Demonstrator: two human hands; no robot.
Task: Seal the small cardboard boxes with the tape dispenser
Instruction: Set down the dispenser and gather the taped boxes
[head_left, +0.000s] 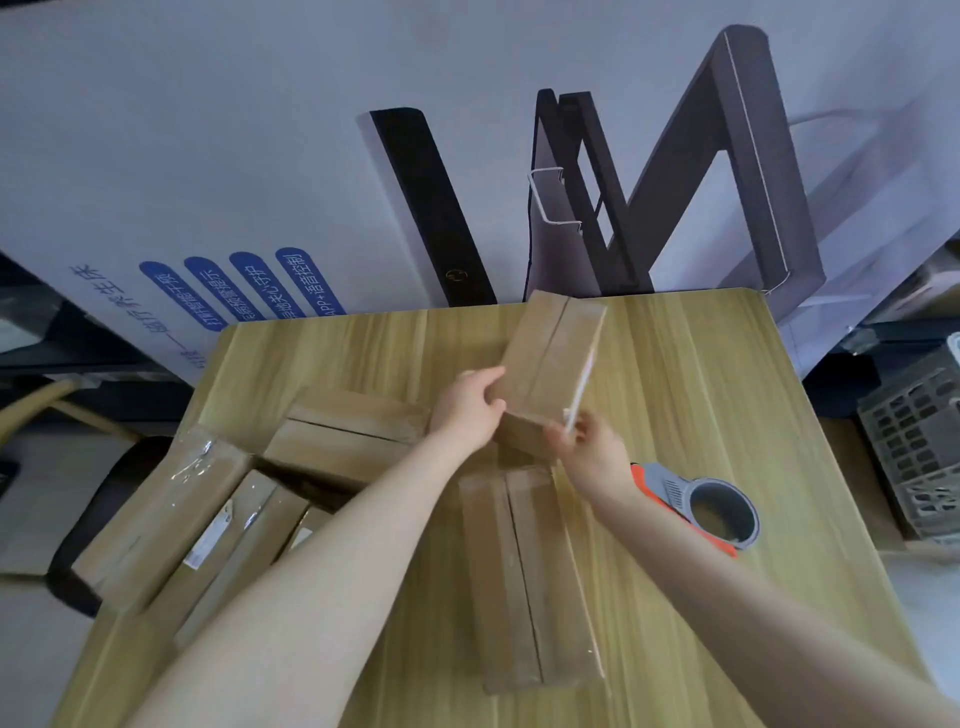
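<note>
You have a small cardboard box (550, 353) held up at a tilt over the middle of the worktop (701, 389), its seamed face towards you and the seam untaped. Your left hand (467, 410) grips its near left corner, fingers (491, 376) curled round the edge with the thumb on top. Your right hand (592, 452) pinches the near right corner between bent fingers (558, 434).

Just below your hands a second box (530, 577) lies flat on the worktop, lengthwise towards you. A third box (348, 431) lies to the left, beyond your left forearm. Several taped boxes (161, 514) are piled at the left edge.

The tape dispenser (717, 512) rests on the worktop to the right, partly behind your right wrist, with neither hand on it. A large printed carton (208, 156) stands behind the worktop, and a grey plastic crate (914, 447) sits off to the right.
</note>
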